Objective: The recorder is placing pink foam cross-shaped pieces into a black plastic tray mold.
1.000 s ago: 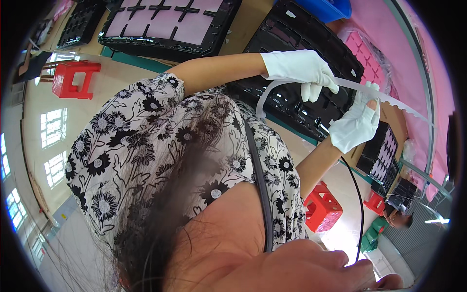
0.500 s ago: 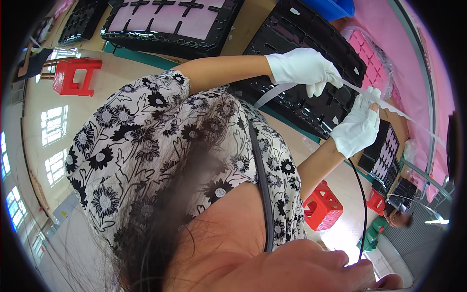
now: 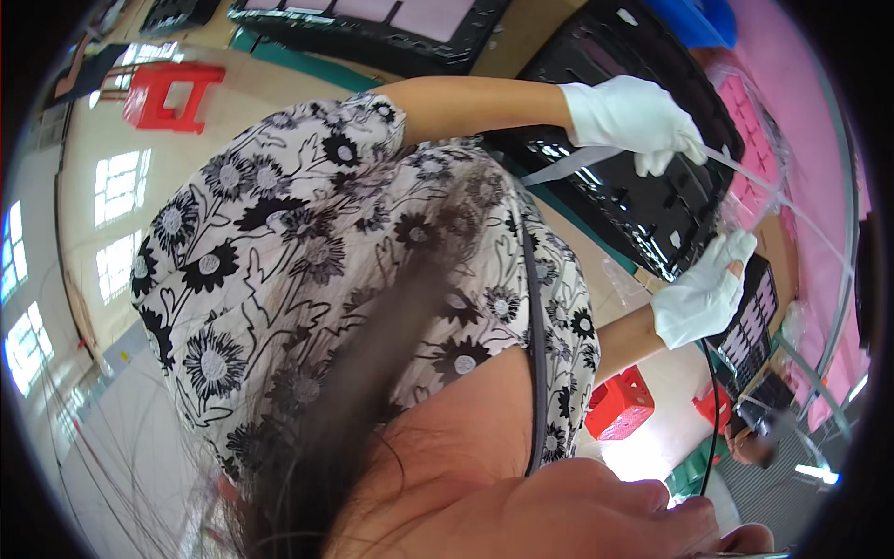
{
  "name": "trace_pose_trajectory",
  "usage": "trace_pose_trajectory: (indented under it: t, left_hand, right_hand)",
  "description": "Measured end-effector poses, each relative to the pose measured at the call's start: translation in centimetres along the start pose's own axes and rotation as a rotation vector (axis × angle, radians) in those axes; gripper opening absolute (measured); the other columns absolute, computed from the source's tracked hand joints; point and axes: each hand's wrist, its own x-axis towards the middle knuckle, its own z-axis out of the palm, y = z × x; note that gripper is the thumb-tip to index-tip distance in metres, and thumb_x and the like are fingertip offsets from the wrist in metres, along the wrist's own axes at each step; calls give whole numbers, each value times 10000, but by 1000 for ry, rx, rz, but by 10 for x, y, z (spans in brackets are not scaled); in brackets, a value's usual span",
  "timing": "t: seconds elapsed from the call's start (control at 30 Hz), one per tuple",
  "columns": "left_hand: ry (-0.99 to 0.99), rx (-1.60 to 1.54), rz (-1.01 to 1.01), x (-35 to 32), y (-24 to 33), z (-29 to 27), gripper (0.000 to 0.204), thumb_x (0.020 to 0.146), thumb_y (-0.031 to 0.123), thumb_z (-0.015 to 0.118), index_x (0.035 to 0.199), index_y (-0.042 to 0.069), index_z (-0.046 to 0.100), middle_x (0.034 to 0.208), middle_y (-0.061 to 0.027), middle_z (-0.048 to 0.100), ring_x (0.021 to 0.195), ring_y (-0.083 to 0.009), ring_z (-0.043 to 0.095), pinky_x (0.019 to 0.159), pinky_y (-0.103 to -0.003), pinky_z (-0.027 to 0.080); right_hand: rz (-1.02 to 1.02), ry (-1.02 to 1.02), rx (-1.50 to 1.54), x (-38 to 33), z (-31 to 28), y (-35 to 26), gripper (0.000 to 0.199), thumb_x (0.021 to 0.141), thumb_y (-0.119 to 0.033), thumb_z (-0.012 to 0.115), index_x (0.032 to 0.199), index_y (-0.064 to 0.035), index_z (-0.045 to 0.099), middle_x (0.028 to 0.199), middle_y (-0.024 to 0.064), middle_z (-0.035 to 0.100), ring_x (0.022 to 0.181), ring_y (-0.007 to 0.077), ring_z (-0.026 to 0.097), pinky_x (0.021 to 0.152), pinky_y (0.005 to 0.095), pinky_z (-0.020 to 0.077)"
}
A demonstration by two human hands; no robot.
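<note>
My left hand (image 3: pixel 633 126), in a white glove, is closed, its fingertips pinching a thin whitish strip (image 3: pixel 582 166). One length of the strip hangs back under the hand toward my body. The other length stretches off to the right, toward a grey rail. Lower down, my right hand (image 3: pixel 703 291) wears a white glove with the thumb tip bare. Its fingers are stretched out close together, apart from the strip, and I see nothing in them. Beneath both hands lies a large glossy black moulded panel (image 3: pixel 605 65) with slots and ribs.
Another black panel with pink areas (image 3: pixel 410 37) lies at the upper left. A pink padded piece in clear film (image 3: pixel 745 121) is beyond the hands, near a blue bin (image 3: pixel 698 19). Red stools (image 3: pixel 172 98) stand on the floor. A black cable (image 3: pixel 714 410) hangs below my right hand.
My right hand has moved down, away from the strip and from my left hand. The left hand keeps its pinch. The whole view has shifted slightly.
</note>
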Motion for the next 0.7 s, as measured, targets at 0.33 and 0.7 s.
trace_pose_trajectory:
  t: [0.33, 0.7]
  left_hand:
    - [-555, -124, 126, -65, -42, 15, 262, 880, 217, 561, 1115, 123, 630, 781, -98, 681, 658, -129, 639, 588, -258, 516]
    - [-590, 99, -70, -108, -81, -6, 366, 837, 363, 614, 1114, 125, 633, 885, -80, 677, 734, -158, 616, 705, -258, 458]
  right_hand:
    - [29, -453, -822, -25, 39, 105, 246, 847, -177, 541, 972, -2, 661, 1241, 186, 527, 993, 220, 590, 815, 259, 431]
    - [95, -366, -820, -71, 73, 142, 220, 772, -166, 598, 873, 4, 693, 1390, 211, 354, 1330, 288, 287, 1042, 302, 248]
